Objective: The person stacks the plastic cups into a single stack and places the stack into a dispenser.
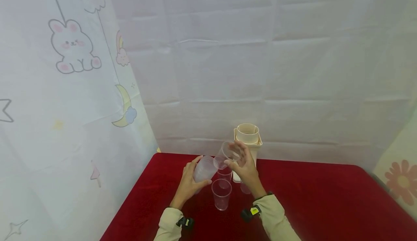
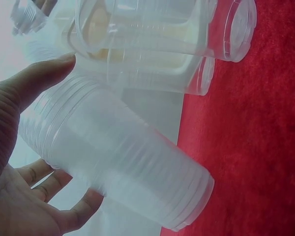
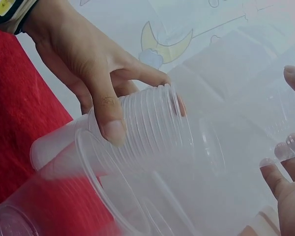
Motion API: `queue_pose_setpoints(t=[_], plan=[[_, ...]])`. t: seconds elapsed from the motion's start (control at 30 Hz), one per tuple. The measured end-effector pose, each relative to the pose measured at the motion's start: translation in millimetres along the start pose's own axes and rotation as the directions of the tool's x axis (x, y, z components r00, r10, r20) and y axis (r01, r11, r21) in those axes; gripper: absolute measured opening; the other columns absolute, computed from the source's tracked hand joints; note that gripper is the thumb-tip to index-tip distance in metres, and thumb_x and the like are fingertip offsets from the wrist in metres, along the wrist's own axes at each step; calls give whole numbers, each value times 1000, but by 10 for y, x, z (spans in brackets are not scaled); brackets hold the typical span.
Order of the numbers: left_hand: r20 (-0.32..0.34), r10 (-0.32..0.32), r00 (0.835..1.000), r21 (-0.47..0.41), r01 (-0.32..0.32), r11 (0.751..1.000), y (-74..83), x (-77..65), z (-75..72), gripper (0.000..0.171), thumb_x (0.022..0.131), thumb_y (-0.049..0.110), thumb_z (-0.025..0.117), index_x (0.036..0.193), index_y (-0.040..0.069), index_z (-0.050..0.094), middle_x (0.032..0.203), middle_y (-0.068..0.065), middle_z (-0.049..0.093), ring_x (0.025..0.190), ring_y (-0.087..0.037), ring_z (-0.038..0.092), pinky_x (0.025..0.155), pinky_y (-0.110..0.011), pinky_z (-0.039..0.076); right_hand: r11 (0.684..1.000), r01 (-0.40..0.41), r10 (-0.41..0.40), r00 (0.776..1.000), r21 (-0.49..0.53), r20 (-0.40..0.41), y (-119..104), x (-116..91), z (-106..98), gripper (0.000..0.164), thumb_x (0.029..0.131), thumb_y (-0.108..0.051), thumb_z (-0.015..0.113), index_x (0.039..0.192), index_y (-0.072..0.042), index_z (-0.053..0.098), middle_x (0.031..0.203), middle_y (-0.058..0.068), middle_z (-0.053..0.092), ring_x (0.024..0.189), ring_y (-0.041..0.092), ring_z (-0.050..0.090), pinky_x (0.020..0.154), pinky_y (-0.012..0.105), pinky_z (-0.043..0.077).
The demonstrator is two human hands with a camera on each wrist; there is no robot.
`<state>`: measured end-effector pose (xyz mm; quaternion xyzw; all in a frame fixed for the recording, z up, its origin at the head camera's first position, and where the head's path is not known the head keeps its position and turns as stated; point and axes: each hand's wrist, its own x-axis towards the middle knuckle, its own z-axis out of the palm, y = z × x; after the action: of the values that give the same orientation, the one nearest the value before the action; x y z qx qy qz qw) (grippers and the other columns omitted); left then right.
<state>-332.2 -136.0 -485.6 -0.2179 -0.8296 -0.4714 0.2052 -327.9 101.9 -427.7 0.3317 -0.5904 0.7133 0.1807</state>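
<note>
My left hand (image 1: pixel 188 183) grips a tilted stack of nested clear plastic cups (image 1: pixel 205 169). Its thumb lies along the rims in the left wrist view, with the fingers round the other side of the stack (image 2: pixel 123 152). To the right of the stack, my right hand (image 1: pixel 247 168) holds a single clear plastic cup (image 1: pixel 223 157) between thumb and fingers, tilted with its base towards the stack's rims. Below the hands, a clear cup (image 1: pixel 221 198) stands upright on the red tabletop. Another cup (image 1: pixel 224 178) stands behind it, partly covered by the held one.
A cream plastic holder with a round open top (image 1: pixel 247 135) stands at the back, behind my right hand. Beside my right wrist, one more clear cup (image 1: pixel 245 188) is partly hidden. The red cloth (image 1: pixel 319 197) stretches right, and pale curtains (image 1: pixel 293 71) hang behind the table.
</note>
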Motion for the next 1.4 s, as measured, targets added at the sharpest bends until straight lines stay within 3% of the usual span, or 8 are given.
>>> queue_pose_setpoints(t=[0.2, 0.47, 0.77, 1.0, 1.4], plan=[[9, -14, 1000, -9, 14, 1000, 1, -1, -1, 91, 73, 36, 88, 151, 23, 43, 123, -4, 53, 109, -20, 43, 79, -39, 43, 1000, -3, 3, 1000, 3, -4, 14, 9, 55, 76, 83, 18, 66, 147, 10, 25, 144, 35, 38, 133, 36, 43, 104, 38, 45], [12, -18, 1000, -4, 19, 1000, -8, 1, 8, 90, 73, 35, 88, 150, 24, 43, 123, -4, 53, 109, -21, 43, 80, -41, 41, 1000, -11, 11, 1000, 23, 14, 54, 23, 119, 75, 86, 12, 68, 148, 8, 24, 146, 32, 37, 136, 37, 40, 107, 46, 42], [6, -23, 1000, 11, 23, 1000, -22, 38, 29, 89, 74, 36, 87, 150, 25, 43, 123, -4, 53, 108, -21, 44, 81, -42, 41, 999, -12, 10, 999, 45, 50, 152, 84, 145, 73, 87, 12, 67, 147, 6, 27, 145, 33, 37, 136, 41, 39, 107, 43, 41], [5, -33, 999, 19, 33, 999, -23, 45, 33, 90, 74, 37, 87, 151, 23, 41, 126, -5, 53, 108, -22, 44, 80, -42, 42, 999, -1, -1, 998, 33, 66, 199, 86, 161, 73, 86, 13, 67, 146, 10, 26, 143, 35, 37, 137, 35, 40, 109, 40, 39], [23, -33, 999, 6, 33, 999, 20, 36, 19, 90, 75, 29, 88, 151, 25, 41, 126, -6, 52, 108, -21, 43, 78, -41, 42, 999, -25, 26, 996, -20, 83, 239, 64, 200, 74, 85, 11, 70, 146, 8, 29, 143, 33, 41, 134, 45, 40, 109, 35, 39]])
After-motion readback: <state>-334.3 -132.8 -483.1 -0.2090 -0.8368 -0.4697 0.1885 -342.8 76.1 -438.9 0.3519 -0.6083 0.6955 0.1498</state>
